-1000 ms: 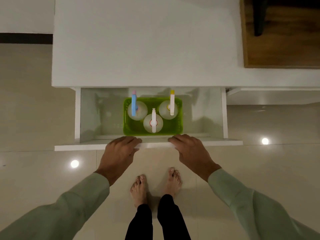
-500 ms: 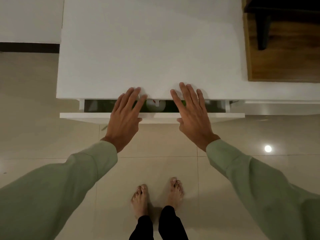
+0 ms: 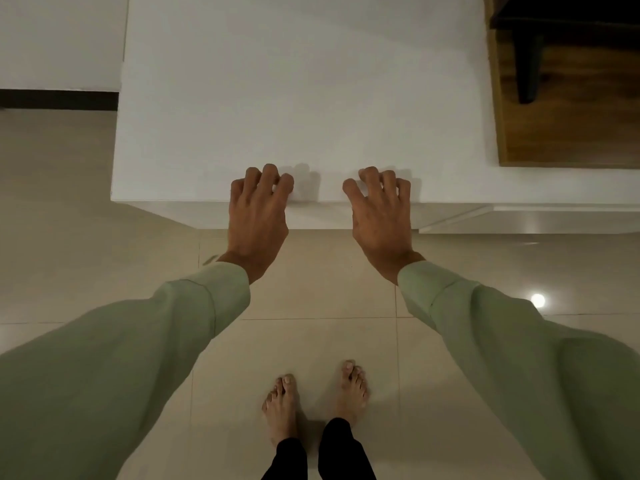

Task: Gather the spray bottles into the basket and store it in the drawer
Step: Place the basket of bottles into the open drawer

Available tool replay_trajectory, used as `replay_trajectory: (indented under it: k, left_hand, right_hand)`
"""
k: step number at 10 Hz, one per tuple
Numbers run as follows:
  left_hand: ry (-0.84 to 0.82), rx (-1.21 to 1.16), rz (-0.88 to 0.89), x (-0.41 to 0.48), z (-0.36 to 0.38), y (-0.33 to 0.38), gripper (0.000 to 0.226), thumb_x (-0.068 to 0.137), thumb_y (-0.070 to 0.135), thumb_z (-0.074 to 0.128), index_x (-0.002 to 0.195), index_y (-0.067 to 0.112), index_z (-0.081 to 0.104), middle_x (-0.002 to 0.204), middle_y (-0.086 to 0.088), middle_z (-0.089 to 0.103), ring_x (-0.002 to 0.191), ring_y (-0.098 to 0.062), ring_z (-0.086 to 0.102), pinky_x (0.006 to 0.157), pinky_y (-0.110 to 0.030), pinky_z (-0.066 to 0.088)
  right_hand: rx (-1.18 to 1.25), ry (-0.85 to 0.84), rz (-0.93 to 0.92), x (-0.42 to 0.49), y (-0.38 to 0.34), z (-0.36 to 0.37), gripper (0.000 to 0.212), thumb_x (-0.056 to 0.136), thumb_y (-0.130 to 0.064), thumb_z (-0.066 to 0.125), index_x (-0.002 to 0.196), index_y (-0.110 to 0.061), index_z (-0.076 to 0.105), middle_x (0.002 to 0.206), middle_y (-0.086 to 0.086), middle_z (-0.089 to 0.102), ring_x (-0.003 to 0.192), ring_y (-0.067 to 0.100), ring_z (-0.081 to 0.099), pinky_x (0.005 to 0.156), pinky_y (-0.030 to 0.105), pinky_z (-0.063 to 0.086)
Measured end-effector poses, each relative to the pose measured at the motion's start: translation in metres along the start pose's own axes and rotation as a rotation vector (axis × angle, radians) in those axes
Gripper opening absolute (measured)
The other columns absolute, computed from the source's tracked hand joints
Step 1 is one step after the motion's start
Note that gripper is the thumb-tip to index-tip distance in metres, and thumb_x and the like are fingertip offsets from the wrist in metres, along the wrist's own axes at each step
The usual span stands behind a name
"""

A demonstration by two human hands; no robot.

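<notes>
The white cabinet stood over pale floor tiles. Its drawer, ajar half a second before, was shut flush; left hand and right hand rested empty, fingers curled. Storage appeared complete.

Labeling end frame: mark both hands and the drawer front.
left hand (image 3: 258, 216), head view, back of hand
right hand (image 3: 381, 220), head view, back of hand
drawer front (image 3: 318, 214), head view, strip between the hands
</notes>
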State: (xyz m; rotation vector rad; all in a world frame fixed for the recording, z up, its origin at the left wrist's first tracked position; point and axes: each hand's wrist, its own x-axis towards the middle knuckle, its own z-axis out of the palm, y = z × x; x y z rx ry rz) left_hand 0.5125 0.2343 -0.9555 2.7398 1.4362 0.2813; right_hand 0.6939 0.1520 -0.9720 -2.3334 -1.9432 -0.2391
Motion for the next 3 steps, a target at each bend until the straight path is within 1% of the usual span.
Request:
replay_trajectory:
  k: [1,2,3]
  left_hand:
    - [-0.034,-0.018,-0.013,-0.001,-0.007,0.003,0.041,0.068,-0.015,0.053,0.101,0.009,0.057,0.097,-0.009,0.055,0.088,-0.030,0.049,0.072,-0.035,0.035]
    - [-0.168,-0.098,-0.023,0.001,-0.021,0.001,0.044,0.073,-0.010,0.059,0.111,0.011,0.058,0.108,-0.008,0.056,0.097,-0.030,0.052,0.077,-0.036,0.041]
    - [-0.280,-0.227,0.006,0.004,-0.048,-0.002,0.060,0.081,0.000,0.063,0.137,0.015,0.046,0.133,-0.007,0.052,0.117,-0.030,0.051,0.095,-0.041,0.045]
  right_hand:
    - [0.007,-0.050,0.038,0.001,-0.006,-0.007,0.050,0.072,0.010,0.058,0.113,-0.017,0.051,0.114,0.010,0.057,0.097,0.030,0.051,0.085,0.042,0.039]
    - [0.065,-0.188,0.053,0.006,-0.008,-0.022,0.048,0.075,0.000,0.065,0.119,-0.015,0.053,0.120,0.011,0.055,0.104,0.032,0.052,0.087,0.044,0.043]
    - [0.168,-0.295,0.059,0.005,-0.007,-0.047,0.047,0.085,-0.014,0.063,0.131,-0.015,0.052,0.134,0.010,0.051,0.119,0.032,0.051,0.094,0.044,0.043]
